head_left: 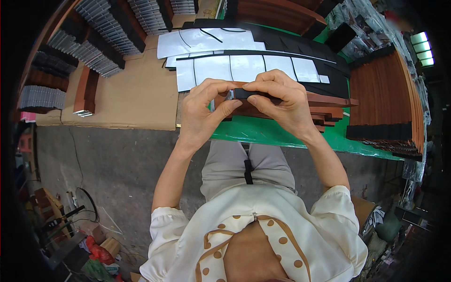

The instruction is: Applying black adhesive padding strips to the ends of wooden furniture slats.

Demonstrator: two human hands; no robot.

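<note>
In front of me, both hands meet over a short black strip [242, 93] with a shiny metallic bit at its left end. My left hand [199, 105] pinches its left end between thumb and fingers. On the strip's right part, my right hand [286, 101] closes thumb and forefinger. Just beneath the hands lie several reddish-brown slats [329, 100], partly hidden by my fingers; whether the strip touches one of them I cannot tell. Beyond the hands are white backing sheets [211, 70] carrying thin black strips, on top of dark black sheets [293, 44].
A green tabletop [263, 133] carries the slats, with a tall stack of brown panels [380, 91] at its right. To the left, a cardboard-covered surface [131, 94] bears one brown piece [86, 91] and rows of black-and-silver-ended pieces [112, 28]. A cable [75, 145] hangs toward the grey floor.
</note>
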